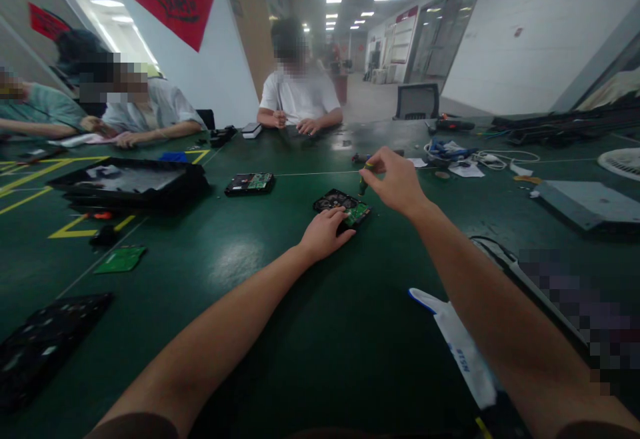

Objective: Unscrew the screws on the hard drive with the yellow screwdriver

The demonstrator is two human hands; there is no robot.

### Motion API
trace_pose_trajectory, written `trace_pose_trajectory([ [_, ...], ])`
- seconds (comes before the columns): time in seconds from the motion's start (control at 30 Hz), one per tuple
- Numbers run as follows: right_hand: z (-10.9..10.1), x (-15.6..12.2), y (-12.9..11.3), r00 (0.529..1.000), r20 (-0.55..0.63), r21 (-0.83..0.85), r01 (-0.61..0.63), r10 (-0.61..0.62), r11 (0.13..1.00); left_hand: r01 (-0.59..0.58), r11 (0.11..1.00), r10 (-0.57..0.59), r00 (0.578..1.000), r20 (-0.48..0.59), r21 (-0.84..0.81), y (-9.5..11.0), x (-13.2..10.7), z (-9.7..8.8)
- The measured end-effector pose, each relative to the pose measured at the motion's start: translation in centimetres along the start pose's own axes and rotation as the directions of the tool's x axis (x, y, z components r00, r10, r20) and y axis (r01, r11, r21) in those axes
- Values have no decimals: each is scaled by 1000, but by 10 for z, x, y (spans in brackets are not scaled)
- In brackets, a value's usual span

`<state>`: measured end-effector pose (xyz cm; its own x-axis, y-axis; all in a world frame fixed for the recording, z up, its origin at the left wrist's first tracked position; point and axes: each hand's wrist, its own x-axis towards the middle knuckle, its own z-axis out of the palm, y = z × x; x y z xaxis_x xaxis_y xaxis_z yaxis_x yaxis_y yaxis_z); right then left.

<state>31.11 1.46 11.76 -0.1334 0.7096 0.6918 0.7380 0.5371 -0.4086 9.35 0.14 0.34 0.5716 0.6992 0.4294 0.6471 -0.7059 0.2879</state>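
Observation:
On the green tabletop in front of me lies a hard drive [334, 199], its black underside up and a green circuit board [359, 212] along its right part. My left hand [326, 234] steadies it, fingers over the near edge and thumb apart toward the right. Pinched in my right hand [393, 178] is a small screwdriver [363, 186] with a green and yellow handle, held upright over the drive's right side. Its tip is too small to make out, so contact with a screw cannot be seen.
A second hard drive [249, 184] and a black tray [130, 182] lie left. Nearer are a loose green board [121, 260] and a black part [50, 342]. Right are a glove [463, 346], a metal case [590, 202] and cables [450, 152]. A co-worker [300, 99] sits opposite.

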Motion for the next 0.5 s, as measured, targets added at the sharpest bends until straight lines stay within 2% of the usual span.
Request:
trace_pose_trajectory([
  [0.23,0,-1,1,998,24,-14,66,-66,998,14,1000,-14,1000,18,2,1,0,-1],
  [0.43,-1,0,1,1000,-2,-11,-10,10,1000,10,1000,-11,1000,17,5,0,0,-1],
  [0.5,-1,0,1,1000,16,-3,5,-4,1000,12,1000,-12,1000,14,-2,0,0,-1],
])
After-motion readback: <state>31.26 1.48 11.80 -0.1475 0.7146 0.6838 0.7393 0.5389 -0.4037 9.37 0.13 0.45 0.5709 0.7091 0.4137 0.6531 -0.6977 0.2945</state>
